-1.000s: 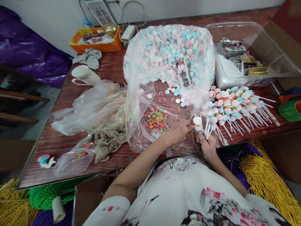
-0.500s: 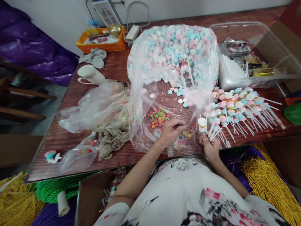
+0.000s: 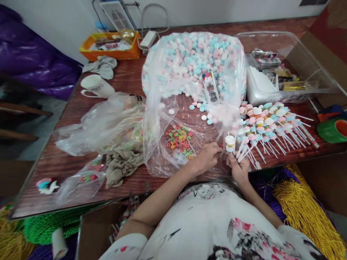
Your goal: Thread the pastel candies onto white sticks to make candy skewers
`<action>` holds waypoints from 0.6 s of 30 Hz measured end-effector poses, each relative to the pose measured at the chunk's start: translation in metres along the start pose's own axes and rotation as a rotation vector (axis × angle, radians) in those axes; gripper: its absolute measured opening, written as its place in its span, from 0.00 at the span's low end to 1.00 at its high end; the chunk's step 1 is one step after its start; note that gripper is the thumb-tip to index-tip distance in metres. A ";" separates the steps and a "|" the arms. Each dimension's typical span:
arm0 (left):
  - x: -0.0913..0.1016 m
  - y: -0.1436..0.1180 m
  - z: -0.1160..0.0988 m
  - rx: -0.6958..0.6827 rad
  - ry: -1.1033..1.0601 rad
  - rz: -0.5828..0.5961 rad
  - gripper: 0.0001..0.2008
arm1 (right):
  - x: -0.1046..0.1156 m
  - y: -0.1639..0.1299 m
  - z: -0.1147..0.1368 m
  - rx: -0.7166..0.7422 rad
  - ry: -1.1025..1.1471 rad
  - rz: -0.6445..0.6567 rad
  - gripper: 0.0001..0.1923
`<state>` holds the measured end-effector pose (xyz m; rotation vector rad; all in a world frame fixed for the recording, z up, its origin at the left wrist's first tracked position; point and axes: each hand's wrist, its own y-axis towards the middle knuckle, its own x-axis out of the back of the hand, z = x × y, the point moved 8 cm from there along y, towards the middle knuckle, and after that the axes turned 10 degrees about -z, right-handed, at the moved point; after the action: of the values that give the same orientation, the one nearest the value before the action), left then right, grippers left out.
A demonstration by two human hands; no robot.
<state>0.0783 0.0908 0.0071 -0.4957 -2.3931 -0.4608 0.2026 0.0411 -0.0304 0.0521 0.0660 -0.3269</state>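
My right hand (image 3: 238, 167) grips a bunch of white sticks (image 3: 243, 150); one stick carries a short stack of pastel sweets (image 3: 230, 141). My left hand (image 3: 206, 156) rests on the clear plastic sheet (image 3: 162, 144) with its fingertips pinched next to that stack; whether it holds a small ring sweet I cannot tell. A scatter of coloured ring sweets (image 3: 179, 139) lies on the plastic just left of my left hand. Behind sits a big clear bag of pink, blue and white sweets (image 3: 192, 61).
Finished sweet skewers (image 3: 271, 122) are piled to the right on the wooden table (image 3: 124, 77). A clear tub (image 3: 284, 72) holds sticks and packets. A mug (image 3: 94, 86), crumpled bags (image 3: 105, 122), a cloth (image 3: 121, 164) and an orange tray (image 3: 108, 45) lie to the left.
My left hand drew back over the ring sweets with its fingers curled, then returned to the stack on the stick. My right hand held the sticks nearly still.
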 end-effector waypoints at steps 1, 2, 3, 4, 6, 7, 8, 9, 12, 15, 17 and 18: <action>-0.001 -0.001 -0.001 -0.004 0.002 -0.001 0.14 | -0.001 0.000 0.001 0.003 -0.003 0.010 0.20; -0.001 -0.001 -0.001 -0.005 0.013 -0.006 0.14 | -0.002 0.000 0.002 0.004 -0.006 0.018 0.20; -0.001 -0.001 0.000 -0.005 0.032 -0.011 0.13 | -0.002 -0.001 0.002 0.005 -0.008 0.024 0.20; -0.001 -0.001 0.000 -0.004 0.054 -0.018 0.13 | -0.002 -0.001 0.003 0.006 -0.010 0.027 0.20; 0.000 0.000 -0.001 -0.014 0.094 -0.027 0.12 | -0.002 -0.001 0.003 0.009 -0.012 0.030 0.20; 0.000 0.000 -0.002 -0.022 0.111 -0.025 0.12 | -0.002 -0.001 0.004 0.012 -0.015 0.031 0.20; 0.000 0.000 -0.004 -0.031 0.128 -0.017 0.12 | -0.002 -0.001 0.004 0.015 -0.018 0.032 0.20; -0.001 -0.002 -0.006 -0.039 0.148 -0.006 0.12 | -0.002 -0.001 0.004 0.018 -0.020 0.033 0.20; -0.006 -0.009 -0.014 -0.069 0.229 0.020 0.12 | -0.002 -0.001 0.004 0.015 -0.027 0.024 0.20; -0.006 -0.016 -0.019 -0.080 0.198 -0.044 0.11 | -0.001 -0.001 0.002 0.007 -0.046 0.015 0.20; 0.004 -0.019 -0.016 -0.029 0.038 -0.149 0.11 | -0.001 -0.001 0.002 0.021 -0.071 0.020 0.20; 0.012 -0.020 -0.011 0.028 -0.080 -0.221 0.10 | 0.000 -0.001 0.004 0.039 -0.090 0.027 0.20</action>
<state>0.0662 0.0715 0.0196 -0.2420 -2.5408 -0.5116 0.2020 0.0398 -0.0269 0.0773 -0.0303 -0.3032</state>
